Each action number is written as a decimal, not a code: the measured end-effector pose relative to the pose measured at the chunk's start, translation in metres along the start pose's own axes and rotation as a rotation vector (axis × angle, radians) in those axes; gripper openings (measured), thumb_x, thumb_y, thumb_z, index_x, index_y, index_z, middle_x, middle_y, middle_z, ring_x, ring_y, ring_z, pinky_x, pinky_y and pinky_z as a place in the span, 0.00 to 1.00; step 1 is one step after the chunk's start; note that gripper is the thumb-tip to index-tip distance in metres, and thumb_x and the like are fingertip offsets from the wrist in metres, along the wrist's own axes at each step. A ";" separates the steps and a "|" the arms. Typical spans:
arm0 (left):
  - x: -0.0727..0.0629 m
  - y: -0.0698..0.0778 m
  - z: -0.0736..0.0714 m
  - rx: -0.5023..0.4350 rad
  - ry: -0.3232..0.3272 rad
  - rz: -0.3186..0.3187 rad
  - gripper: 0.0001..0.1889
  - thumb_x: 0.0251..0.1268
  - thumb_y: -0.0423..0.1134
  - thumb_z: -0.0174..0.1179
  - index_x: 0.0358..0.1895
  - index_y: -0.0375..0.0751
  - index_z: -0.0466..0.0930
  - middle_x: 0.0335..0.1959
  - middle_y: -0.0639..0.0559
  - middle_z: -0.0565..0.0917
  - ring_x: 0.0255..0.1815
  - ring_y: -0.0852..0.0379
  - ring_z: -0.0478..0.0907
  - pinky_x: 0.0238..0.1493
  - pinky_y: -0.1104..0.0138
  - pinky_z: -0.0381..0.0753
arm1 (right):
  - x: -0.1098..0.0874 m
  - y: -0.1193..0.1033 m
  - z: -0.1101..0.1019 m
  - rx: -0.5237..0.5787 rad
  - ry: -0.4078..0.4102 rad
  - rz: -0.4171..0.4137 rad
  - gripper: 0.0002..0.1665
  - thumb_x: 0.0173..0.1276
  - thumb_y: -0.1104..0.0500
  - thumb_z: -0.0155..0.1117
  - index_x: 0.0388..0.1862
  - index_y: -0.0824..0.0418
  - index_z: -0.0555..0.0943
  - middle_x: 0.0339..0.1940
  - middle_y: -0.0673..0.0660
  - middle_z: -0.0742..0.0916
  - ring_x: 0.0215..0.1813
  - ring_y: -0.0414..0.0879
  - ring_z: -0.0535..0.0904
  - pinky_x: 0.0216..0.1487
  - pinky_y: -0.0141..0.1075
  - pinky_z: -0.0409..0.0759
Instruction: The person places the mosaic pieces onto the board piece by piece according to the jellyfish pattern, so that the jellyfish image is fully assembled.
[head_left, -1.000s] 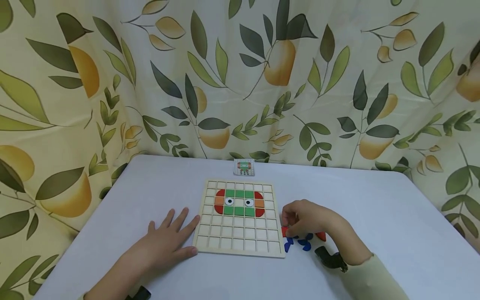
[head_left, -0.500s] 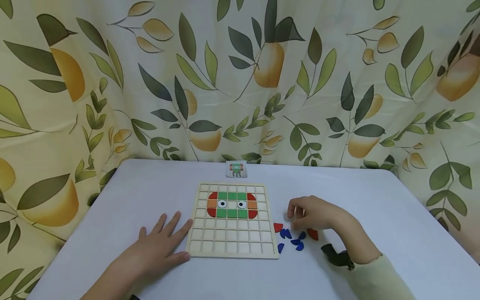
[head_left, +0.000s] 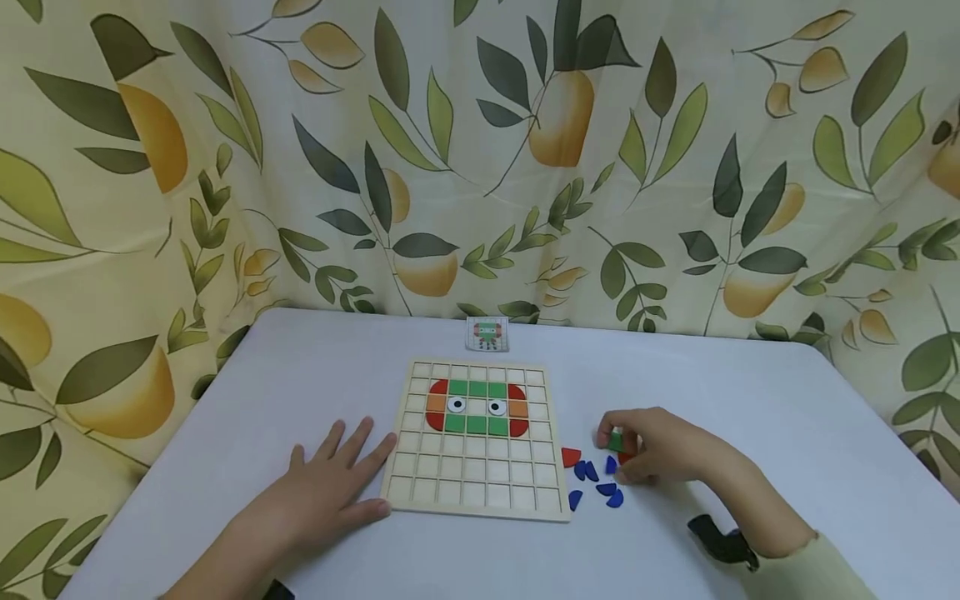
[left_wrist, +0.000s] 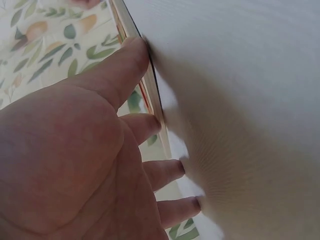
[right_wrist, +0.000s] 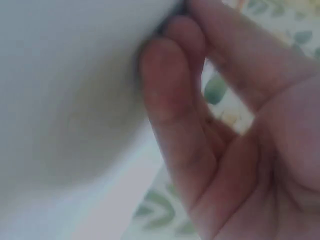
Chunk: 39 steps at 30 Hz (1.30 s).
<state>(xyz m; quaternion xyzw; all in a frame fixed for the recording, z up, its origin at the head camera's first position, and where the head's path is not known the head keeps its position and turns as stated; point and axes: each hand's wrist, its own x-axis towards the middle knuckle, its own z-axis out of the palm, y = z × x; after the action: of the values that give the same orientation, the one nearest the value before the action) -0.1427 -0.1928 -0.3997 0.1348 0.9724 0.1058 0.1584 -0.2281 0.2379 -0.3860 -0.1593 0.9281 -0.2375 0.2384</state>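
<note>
My left hand (head_left: pixel 322 479) lies with spread fingers at the left edge of a pale wooden grid board (head_left: pixel 480 504). In the left wrist view, the thumb (left_wrist: pixel 122 70) touches that edge. On the board, green squares (head_left: pixel 476 425), red corner pieces, orange pieces (head_left: pixel 436 403) and two eye pieces (head_left: pixel 457 404) form a pattern. Beyond the right edge, my right hand (head_left: pixel 667 446) curves its fingers over a green piece (head_left: pixel 615 440) and a red piece (head_left: pixel 625 457). A gap shows between thumb and index finger. In the right wrist view, the fingertips (right_wrist: pixel 165 60) reach the white surface; no piece shows there.
Several small blue pieces (head_left: pixel 606 489) and a red quarter-round piece (head_left: pixel 572 457) lie between the board and my right hand. A small picture card (head_left: pixel 487 333) lies behind the board. A patterned curtain (head_left: pixel 480 208) hangs behind the white table (head_left: pixel 337 350).
My right hand has shifted right, away from the board and down over the pieces, and a green piece now shows under it. The left hand stays at the board's edge. The head view shifts slightly.
</note>
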 end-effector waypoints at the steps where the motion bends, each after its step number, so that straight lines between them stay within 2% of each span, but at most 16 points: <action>1: 0.000 0.001 0.000 -0.005 -0.001 0.003 0.43 0.63 0.70 0.55 0.79 0.62 0.56 0.82 0.46 0.51 0.80 0.31 0.44 0.61 0.21 0.45 | 0.004 -0.004 0.001 0.023 0.009 -0.004 0.18 0.57 0.60 0.78 0.42 0.50 0.79 0.26 0.53 0.79 0.28 0.46 0.76 0.29 0.37 0.78; 5: 0.001 0.002 0.000 0.003 -0.003 0.015 0.43 0.63 0.70 0.55 0.79 0.60 0.56 0.82 0.44 0.51 0.80 0.29 0.43 0.60 0.21 0.45 | 0.025 -0.014 0.002 0.100 0.027 -0.040 0.15 0.60 0.59 0.76 0.42 0.55 0.80 0.25 0.55 0.80 0.25 0.45 0.77 0.29 0.37 0.79; 8: 0.001 0.002 0.000 0.024 0.011 0.025 0.43 0.64 0.69 0.55 0.79 0.58 0.56 0.82 0.43 0.51 0.79 0.28 0.44 0.60 0.21 0.46 | 0.034 -0.016 -0.004 0.133 0.016 -0.067 0.15 0.62 0.59 0.75 0.46 0.57 0.81 0.29 0.55 0.80 0.29 0.46 0.78 0.32 0.37 0.80; 12: 0.000 0.000 -0.001 0.031 0.019 0.033 0.43 0.65 0.69 0.54 0.79 0.56 0.55 0.81 0.41 0.52 0.79 0.27 0.45 0.59 0.20 0.47 | 0.035 -0.015 -0.016 0.111 0.034 -0.083 0.17 0.63 0.59 0.73 0.50 0.56 0.82 0.32 0.55 0.80 0.35 0.47 0.77 0.34 0.37 0.78; 16: 0.000 0.000 -0.002 0.028 0.014 0.032 0.43 0.65 0.69 0.54 0.80 0.55 0.55 0.81 0.41 0.51 0.78 0.26 0.45 0.59 0.20 0.46 | 0.020 -0.017 -0.018 0.057 0.022 0.005 0.24 0.60 0.53 0.76 0.53 0.55 0.77 0.30 0.55 0.79 0.31 0.48 0.76 0.32 0.37 0.76; 19: 0.000 0.000 -0.003 0.027 0.007 0.023 0.43 0.65 0.68 0.54 0.79 0.55 0.56 0.81 0.40 0.51 0.78 0.26 0.44 0.59 0.20 0.46 | 0.003 -0.026 -0.008 0.004 -0.074 0.120 0.35 0.54 0.47 0.80 0.55 0.52 0.70 0.28 0.56 0.79 0.27 0.48 0.77 0.30 0.37 0.76; 22: 0.000 0.000 -0.003 0.025 0.009 0.033 0.43 0.65 0.68 0.54 0.79 0.54 0.56 0.81 0.40 0.51 0.78 0.26 0.44 0.59 0.20 0.46 | -0.010 -0.036 0.006 -0.037 -0.156 0.193 0.39 0.49 0.46 0.83 0.51 0.52 0.66 0.28 0.58 0.78 0.25 0.48 0.79 0.28 0.36 0.77; 25: 0.000 0.001 -0.002 0.030 0.022 0.049 0.43 0.65 0.69 0.53 0.79 0.54 0.56 0.81 0.39 0.52 0.78 0.25 0.45 0.58 0.20 0.47 | -0.012 -0.045 0.014 -0.038 -0.143 0.199 0.33 0.51 0.52 0.83 0.46 0.53 0.68 0.26 0.59 0.78 0.23 0.48 0.79 0.26 0.36 0.78; 30: 0.000 0.000 -0.002 0.036 0.021 0.038 0.43 0.65 0.70 0.53 0.79 0.55 0.56 0.81 0.40 0.52 0.78 0.26 0.45 0.59 0.20 0.46 | 0.006 -0.048 0.013 0.023 -0.049 0.105 0.25 0.56 0.57 0.80 0.40 0.57 0.70 0.23 0.57 0.80 0.21 0.46 0.78 0.25 0.36 0.80; 35: 0.000 0.001 -0.001 0.023 0.013 0.035 0.43 0.65 0.69 0.54 0.79 0.56 0.56 0.81 0.41 0.51 0.79 0.27 0.44 0.60 0.20 0.45 | 0.016 -0.041 -0.008 0.088 -0.076 0.081 0.23 0.60 0.56 0.76 0.44 0.58 0.71 0.25 0.56 0.81 0.23 0.47 0.79 0.28 0.38 0.80; 39: 0.001 0.002 -0.002 0.019 0.014 0.032 0.43 0.65 0.69 0.55 0.79 0.56 0.56 0.81 0.41 0.51 0.79 0.27 0.44 0.60 0.20 0.45 | 0.030 -0.032 -0.024 0.021 -0.029 0.090 0.16 0.67 0.56 0.70 0.50 0.57 0.77 0.29 0.56 0.81 0.27 0.47 0.78 0.31 0.36 0.78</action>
<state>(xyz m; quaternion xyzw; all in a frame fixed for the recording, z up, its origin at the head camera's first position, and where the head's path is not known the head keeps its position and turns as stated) -0.1434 -0.1912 -0.3980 0.1512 0.9722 0.0999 0.1486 -0.2595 0.2076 -0.3614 -0.1183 0.9282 -0.2338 0.2641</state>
